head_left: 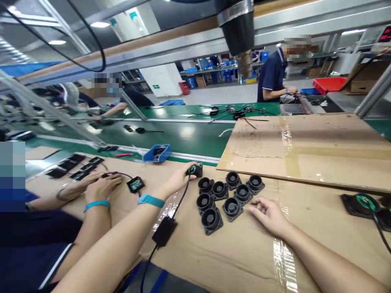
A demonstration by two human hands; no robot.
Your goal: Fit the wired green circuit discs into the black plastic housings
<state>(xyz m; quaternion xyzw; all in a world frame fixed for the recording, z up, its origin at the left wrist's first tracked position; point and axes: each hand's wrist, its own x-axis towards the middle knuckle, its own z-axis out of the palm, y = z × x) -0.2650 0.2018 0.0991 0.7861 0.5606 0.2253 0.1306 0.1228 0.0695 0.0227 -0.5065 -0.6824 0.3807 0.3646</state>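
My left hand (177, 180) grips a black square housing (196, 170) with a green circuit board showing in its round opening. A black cable (183, 196) runs from that part down to a black rectangular box (165, 231) lying on the cardboard. My right hand (266, 212) rests low over the cardboard, its fingers loosely bent and apart, with nothing visible in them. Just left of its fingertips is a cluster of several black round housings with square flanges (232, 207), their open sides up.
At my left a co-worker's hands (102, 187) hold a cable near a small square board unit (135, 185). A blue bin (157, 153) stands behind. Cardboard (330, 150) covers the back right. More wired black housings (362, 204) lie at far right. A green conveyor (186, 132) runs beyond.
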